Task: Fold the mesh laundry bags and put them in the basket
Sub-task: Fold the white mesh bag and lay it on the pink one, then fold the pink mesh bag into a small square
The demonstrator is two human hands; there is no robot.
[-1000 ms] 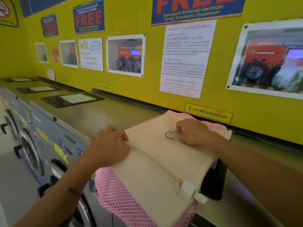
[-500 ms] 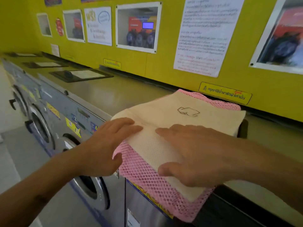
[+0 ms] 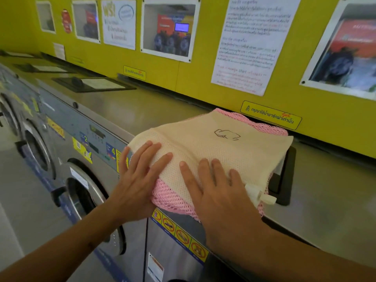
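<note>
- Washer fronts (image 3: 77,180) run along the far left, round doors facing out; well apart from both hands, no part in the work.
- Left hand (image 3: 138,180): fingers spread wide and flat on the near-left corner of the cream mesh bag (image 3: 213,151), thumb dropped below the edge beside the pink mesh bag (image 3: 168,198). Nothing pinched; the palm presses, probably to flatten the fold and pin that corner.
- Cream bag lies folded between and beyond both hands, on the washer top (image 3: 142,110). The pink bag sits directly under it, showing at the near edge below the fingers and at the far edge by the yellow wall (image 3: 203,78).
- Right hand (image 3: 221,192): also open and flat, fingers splayed on the near-right part of the cream bag. Likely smoothing the crease.
- White zipper pull (image 3: 262,195) sticks out just right of the right hand.
- Dark recessed lid (image 3: 284,178) lies under the stack's right end.
- No basket in view; folding looks nearly done, placing not yet.
</note>
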